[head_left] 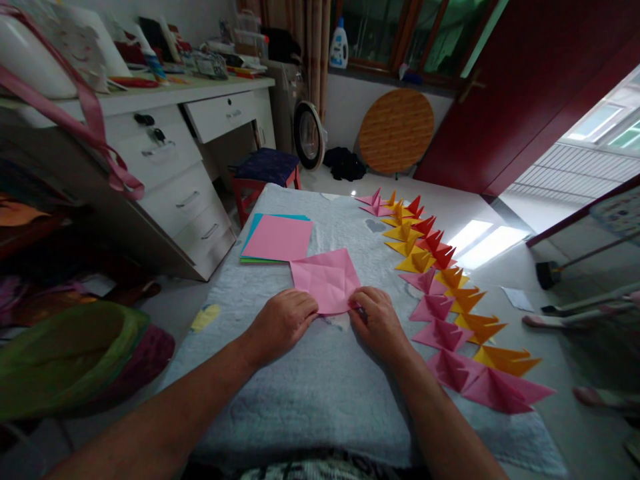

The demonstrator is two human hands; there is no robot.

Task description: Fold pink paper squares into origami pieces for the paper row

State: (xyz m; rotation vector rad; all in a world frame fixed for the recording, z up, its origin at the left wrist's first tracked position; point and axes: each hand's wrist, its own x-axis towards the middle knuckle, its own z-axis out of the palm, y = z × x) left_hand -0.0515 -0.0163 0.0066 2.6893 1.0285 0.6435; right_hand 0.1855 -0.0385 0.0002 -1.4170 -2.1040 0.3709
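Observation:
A creased pink paper square (326, 279) lies turned like a diamond on a grey cloth-covered table (310, 387). My left hand (281, 323) has its fingers curled on the paper's near left edge. My right hand (379, 322) pinches the paper's near corner, fingers closed. Both hands press the sheet against the cloth.
A stack of flat coloured sheets (277, 238), pink on top, lies behind the paper. A long row of folded pink, red, yellow and orange paper shapes (440, 293) runs along the table's right side. White drawers (180, 193) and a red stool (265, 175) stand to the left.

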